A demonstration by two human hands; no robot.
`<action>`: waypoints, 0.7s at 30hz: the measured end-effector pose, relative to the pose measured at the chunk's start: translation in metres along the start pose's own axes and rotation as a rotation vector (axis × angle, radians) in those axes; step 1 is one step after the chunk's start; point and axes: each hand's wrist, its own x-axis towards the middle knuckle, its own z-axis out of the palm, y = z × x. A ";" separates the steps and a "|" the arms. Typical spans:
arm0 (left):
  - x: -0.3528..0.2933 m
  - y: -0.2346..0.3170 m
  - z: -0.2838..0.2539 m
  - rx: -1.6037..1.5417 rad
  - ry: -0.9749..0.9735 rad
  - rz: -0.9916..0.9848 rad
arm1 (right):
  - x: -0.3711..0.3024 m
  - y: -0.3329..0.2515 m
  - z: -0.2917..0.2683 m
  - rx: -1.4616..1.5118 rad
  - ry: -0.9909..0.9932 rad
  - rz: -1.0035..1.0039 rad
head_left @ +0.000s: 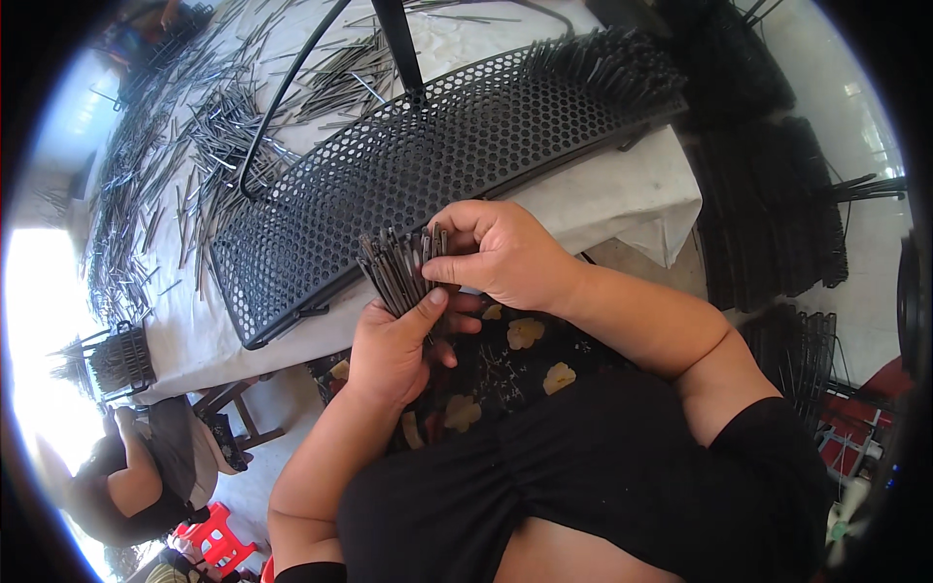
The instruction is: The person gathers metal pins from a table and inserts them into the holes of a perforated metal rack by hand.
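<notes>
A bundle of thin dark sticks stands fanned out in my left hand, whose thumb presses across its lower part. My right hand reaches in from the right, thumb and fingers closed round a few sticks at the bundle's right edge. The tips of those sticks show just above its fingers. Both hands are in front of the near edge of a black perforated metal panel. A dense pile of dark sticks lies on the panel's far right end.
Many loose sticks are strewn over the white-covered table. A black bar rises from the panel's far edge. Stacked dark racks stand at right. Another person sits at lower left, near a red plastic stool.
</notes>
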 end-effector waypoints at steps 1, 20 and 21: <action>0.000 0.000 -0.001 -0.004 -0.001 0.002 | 0.000 0.000 0.001 0.038 0.018 -0.013; -0.004 0.006 -0.008 0.095 0.095 0.095 | 0.000 -0.030 -0.045 0.147 0.348 -0.284; -0.001 0.006 -0.011 0.075 0.129 0.065 | 0.005 -0.032 -0.067 -0.015 0.519 -0.460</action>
